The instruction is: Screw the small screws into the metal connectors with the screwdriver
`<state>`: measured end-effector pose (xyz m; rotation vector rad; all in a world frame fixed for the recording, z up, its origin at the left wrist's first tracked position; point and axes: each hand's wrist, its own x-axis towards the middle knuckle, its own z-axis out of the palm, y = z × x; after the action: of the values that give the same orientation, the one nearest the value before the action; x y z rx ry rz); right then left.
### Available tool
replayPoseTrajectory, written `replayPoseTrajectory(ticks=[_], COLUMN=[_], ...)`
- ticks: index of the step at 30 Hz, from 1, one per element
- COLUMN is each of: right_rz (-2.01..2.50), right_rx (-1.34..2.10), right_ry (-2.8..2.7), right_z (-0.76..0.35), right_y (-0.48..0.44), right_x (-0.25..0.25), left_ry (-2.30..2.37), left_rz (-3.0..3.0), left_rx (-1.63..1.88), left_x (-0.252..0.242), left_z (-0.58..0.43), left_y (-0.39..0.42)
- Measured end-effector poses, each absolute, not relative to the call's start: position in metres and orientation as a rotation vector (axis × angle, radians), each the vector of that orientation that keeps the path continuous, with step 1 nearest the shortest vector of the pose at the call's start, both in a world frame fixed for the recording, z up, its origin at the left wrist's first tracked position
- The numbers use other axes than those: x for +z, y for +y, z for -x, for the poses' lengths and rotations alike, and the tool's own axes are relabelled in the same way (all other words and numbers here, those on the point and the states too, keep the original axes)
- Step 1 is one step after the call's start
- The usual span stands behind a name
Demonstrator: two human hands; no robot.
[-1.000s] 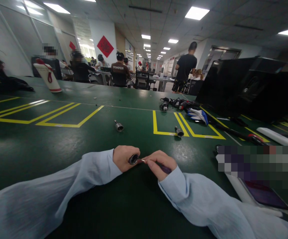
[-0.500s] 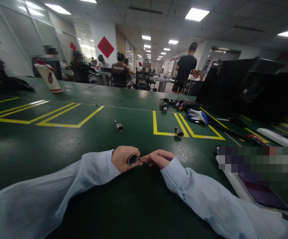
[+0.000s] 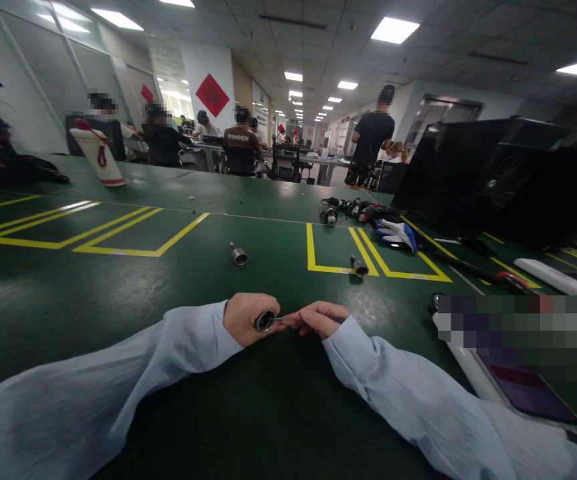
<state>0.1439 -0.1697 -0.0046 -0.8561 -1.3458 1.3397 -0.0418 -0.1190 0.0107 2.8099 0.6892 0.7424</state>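
Observation:
My left hand (image 3: pixel 249 319) is closed around a hollow metal cylinder (image 3: pixel 265 321), its round open end turned up toward me. In my right hand (image 3: pixel 324 317) the fingers pinch a thin screwdriver-like tool (image 3: pixel 284 319). Its slim metal shaft reaches to the cylinder's rim; whether the tip goes inside I cannot tell. Most of the tool's handle is hidden by my fingers. Two similar metal cylinders with narrow stems lie on the green table beyond my hands: one ahead of the left hand (image 3: pixel 239 255), another on the yellow tape (image 3: pixel 359 267).
Farther back lie several dark metal parts with cables (image 3: pixel 330 215) and a blue-and-white glove (image 3: pixel 397 235). A phone (image 3: pixel 528 383) rests to the right, near my forearm. Black boxes (image 3: pixel 478 160) stand at the right, a white cup (image 3: pixel 99 159) at the far left. People sit and stand beyond the table.

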Motion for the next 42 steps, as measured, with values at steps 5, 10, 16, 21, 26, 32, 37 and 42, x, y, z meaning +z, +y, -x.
replayPoseTrajectory(ticks=[5,10,16,21,26,32,37,42], right_rz=[0.85,0.933,0.945,0.849,0.773,0.842,0.753,0.78], right_rx=[1.296,0.849,1.038,1.295,1.359,0.992,0.678,0.847], right_ry=[-1.358,-1.571,-1.528,-1.366,-1.24,-1.467,-1.571,-1.526], right_z=[-0.143,-0.138,-0.14,-0.141,-0.137,-0.136,-0.13,-0.126], right_y=[-0.171,-0.18,-0.178,-0.171,-0.171,-0.179,-0.182,-0.182], right_x=[-0.004,-0.003,-0.003,-0.005,-0.009,-0.003,-0.004,-0.006], left_ry=[0.623,0.735,0.708,0.636,0.63,0.698,0.699,0.63], left_rz=[-2.75,-2.806,-2.852,-2.736,-2.615,-2.589,-2.604,-2.561], left_rx=[0.746,0.707,0.684,0.754,0.8,0.825,0.814,0.832], left_x=[0.011,0.009,0.008,0.01,0.012,0.012,0.009,0.01], left_z=[0.041,0.042,0.044,0.043,0.042,0.042,0.042,0.043], left_y=[-0.119,-0.118,-0.117,-0.117,-0.116,-0.117,-0.116,-0.115])
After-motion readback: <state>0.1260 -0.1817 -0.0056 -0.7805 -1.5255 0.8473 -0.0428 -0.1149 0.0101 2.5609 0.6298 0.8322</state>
